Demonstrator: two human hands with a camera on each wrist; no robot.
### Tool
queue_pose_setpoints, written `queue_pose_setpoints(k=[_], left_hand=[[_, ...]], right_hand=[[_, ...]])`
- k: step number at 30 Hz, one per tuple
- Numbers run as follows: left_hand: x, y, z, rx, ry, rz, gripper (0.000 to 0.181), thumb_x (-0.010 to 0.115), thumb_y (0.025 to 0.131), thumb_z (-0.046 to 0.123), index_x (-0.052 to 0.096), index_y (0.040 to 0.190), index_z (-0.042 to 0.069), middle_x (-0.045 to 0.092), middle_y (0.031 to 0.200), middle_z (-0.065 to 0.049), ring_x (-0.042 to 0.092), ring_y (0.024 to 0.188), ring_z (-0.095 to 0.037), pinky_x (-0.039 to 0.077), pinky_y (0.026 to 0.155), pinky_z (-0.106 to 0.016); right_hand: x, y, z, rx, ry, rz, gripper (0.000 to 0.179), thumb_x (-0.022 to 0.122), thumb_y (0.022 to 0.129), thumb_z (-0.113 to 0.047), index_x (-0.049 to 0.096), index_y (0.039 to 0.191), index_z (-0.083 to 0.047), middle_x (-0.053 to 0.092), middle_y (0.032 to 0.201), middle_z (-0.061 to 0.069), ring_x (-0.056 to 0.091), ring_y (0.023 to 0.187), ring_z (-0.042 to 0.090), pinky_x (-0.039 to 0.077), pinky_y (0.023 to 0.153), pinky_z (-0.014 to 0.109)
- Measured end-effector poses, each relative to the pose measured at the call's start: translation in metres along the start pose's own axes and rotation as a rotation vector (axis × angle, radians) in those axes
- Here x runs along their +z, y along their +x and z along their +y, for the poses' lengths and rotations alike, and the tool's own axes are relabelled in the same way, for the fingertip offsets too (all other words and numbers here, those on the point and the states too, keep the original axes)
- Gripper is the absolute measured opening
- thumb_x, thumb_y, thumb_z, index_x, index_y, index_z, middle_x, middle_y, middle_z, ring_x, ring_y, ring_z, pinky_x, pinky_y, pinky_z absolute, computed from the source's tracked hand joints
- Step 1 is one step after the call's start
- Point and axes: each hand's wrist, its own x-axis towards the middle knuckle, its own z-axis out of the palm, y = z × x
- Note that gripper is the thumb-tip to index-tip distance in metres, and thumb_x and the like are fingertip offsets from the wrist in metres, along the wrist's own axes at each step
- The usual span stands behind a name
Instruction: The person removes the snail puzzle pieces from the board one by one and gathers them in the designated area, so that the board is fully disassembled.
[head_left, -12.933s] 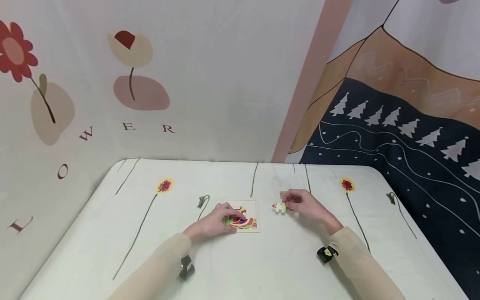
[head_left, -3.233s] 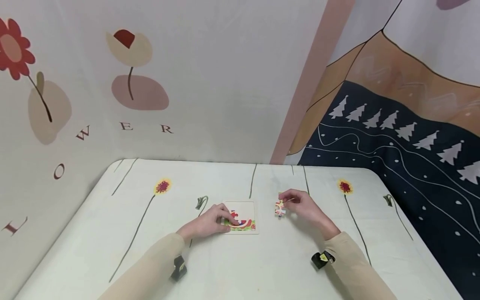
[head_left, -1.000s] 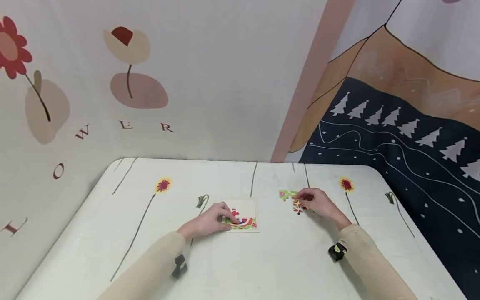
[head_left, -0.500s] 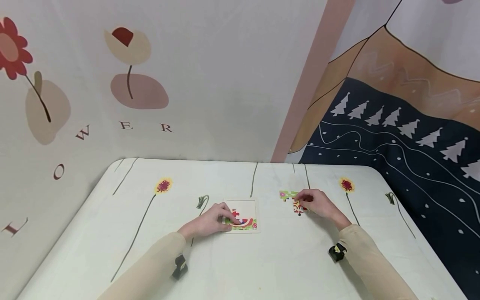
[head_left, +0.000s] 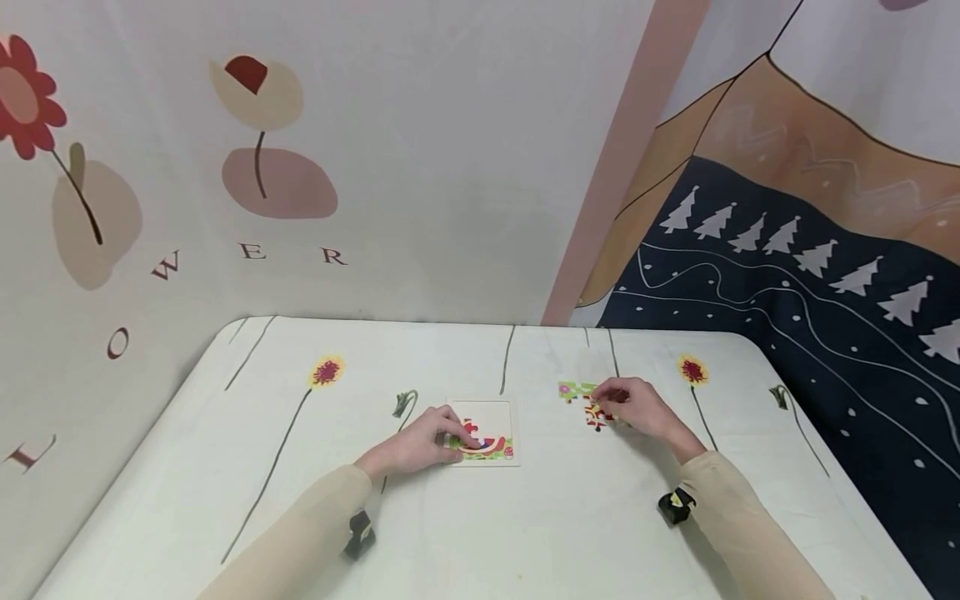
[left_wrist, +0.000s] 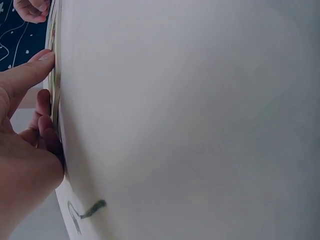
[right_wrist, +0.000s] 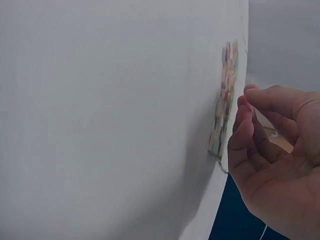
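My left hand (head_left: 423, 440) rests on the left side of a square jigsaw tray (head_left: 516, 429), its index finger lying over the picture and its thumb at the lower left corner. Colourful pieces fill the tray's lower part, with a red jigsaw piece (head_left: 469, 426) above them; the upper part shows bare white. Over to the right, my right hand (head_left: 633, 408) hovers at a group of loose jigsaw pieces (head_left: 573, 390), hiding some of them. In the right wrist view its fingers bend loosely toward the thumb just above the stacked jigsaw pieces (right_wrist: 225, 100), with nothing showing between the tips.
A white cloth with printed flowers (head_left: 327, 371) covers the table (head_left: 450, 533). Behind it hangs a pale printed backdrop (head_left: 450, 167), with a dark tree-patterned part (head_left: 750, 275) at the right. Black camera mounts (head_left: 675, 506) sit at both wrists.
Compared with the oldest frame, the tray's picture has lost its upper pieces, and the loose group at right has grown. My right hand has shifted right since 3.2 s ago; the last second shows almost no motion.
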Motion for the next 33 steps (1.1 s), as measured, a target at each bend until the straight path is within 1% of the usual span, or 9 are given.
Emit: queue_pose_setpoints(k=[3,10,13,17,24,26,28,30,33], left_hand=[[0.001,0.000,-0.001,0.003,0.011,0.004,0.021,0.071,0.086,0.006,0.076,0.103,0.017,0.051,0.100,0.004,0.039,0.095,-0.021,0.032,0.078,-0.040],[-0.001,-0.003,0.001,-0.005,0.018,0.021,0.021,0.071,0.085,0.004,0.076,0.101,0.017,0.052,0.100,0.005,0.042,0.092,-0.020,0.034,0.077,-0.039],[-0.002,-0.005,0.001,0.001,0.002,0.034,0.020,0.071,0.085,0.002,0.076,0.100,0.015,0.053,0.100,0.004,0.045,0.091,-0.019,0.037,0.077,-0.038],[-0.006,-0.007,0.000,0.018,0.000,0.056,0.021,0.070,0.084,0.000,0.076,0.099,0.013,0.055,0.097,0.002,0.049,0.091,-0.019,0.040,0.078,-0.035],[-0.013,-0.011,-0.005,0.031,0.022,0.072,0.022,0.070,0.083,0.002,0.075,0.101,0.013,0.057,0.097,0.001,0.051,0.091,-0.019,0.042,0.079,-0.037],[-0.014,-0.013,-0.006,0.047,0.032,0.079,0.021,0.070,0.083,0.002,0.075,0.101,0.011,0.058,0.098,0.000,0.052,0.090,-0.019,0.042,0.079,-0.037],[-0.014,-0.013,-0.007,0.048,0.034,0.079,0.021,0.070,0.083,0.002,0.075,0.101,0.010,0.058,0.097,0.000,0.052,0.090,-0.018,0.042,0.079,-0.035],[-0.015,-0.014,-0.008,0.037,0.030,0.076,0.021,0.070,0.083,0.002,0.075,0.102,0.010,0.058,0.096,0.002,0.051,0.089,-0.017,0.042,0.079,-0.035],[-0.014,-0.014,-0.009,0.002,0.022,0.065,0.021,0.070,0.085,0.003,0.075,0.103,0.012,0.057,0.097,0.005,0.051,0.091,-0.015,0.041,0.081,-0.035]], right_hand=[[0.001,0.000,-0.002,-0.006,0.016,0.012,0.014,0.063,0.089,0.000,0.070,0.100,-0.002,0.065,0.090,0.006,0.055,0.079,0.019,0.045,0.066,0.030],[0.010,0.000,-0.009,-0.090,0.064,0.026,0.014,0.064,0.088,0.001,0.070,0.100,-0.001,0.067,0.093,0.007,0.059,0.082,0.020,0.047,0.070,0.030],[0.017,0.001,-0.015,-0.101,0.098,0.017,0.013,0.064,0.089,0.000,0.070,0.101,-0.002,0.067,0.094,0.008,0.059,0.082,0.020,0.048,0.066,0.029],[0.026,0.002,-0.024,-0.089,0.141,0.012,0.013,0.064,0.089,0.000,0.069,0.101,-0.001,0.066,0.094,0.009,0.057,0.079,0.019,0.047,0.059,0.027],[0.041,0.006,-0.038,-0.149,0.180,0.014,0.014,0.064,0.088,0.001,0.069,0.101,0.001,0.067,0.094,0.008,0.059,0.082,0.019,0.046,0.069,0.027],[0.044,0.008,-0.041,-0.157,0.191,0.010,0.014,0.064,0.088,0.001,0.069,0.101,0.000,0.067,0.092,0.007,0.059,0.082,0.019,0.046,0.070,0.027],[0.047,0.010,-0.045,-0.156,0.203,0.009,0.015,0.064,0.088,0.000,0.070,0.102,0.000,0.067,0.092,0.007,0.059,0.082,0.019,0.046,0.070,0.027],[0.049,0.012,-0.049,-0.150,0.217,0.008,0.015,0.064,0.088,-0.001,0.070,0.102,-0.001,0.067,0.092,0.007,0.059,0.082,0.018,0.046,0.070,0.027],[0.053,0.015,-0.054,-0.146,0.238,0.004,0.016,0.064,0.088,-0.002,0.070,0.103,0.000,0.068,0.093,0.008,0.060,0.083,0.018,0.046,0.072,0.028]])
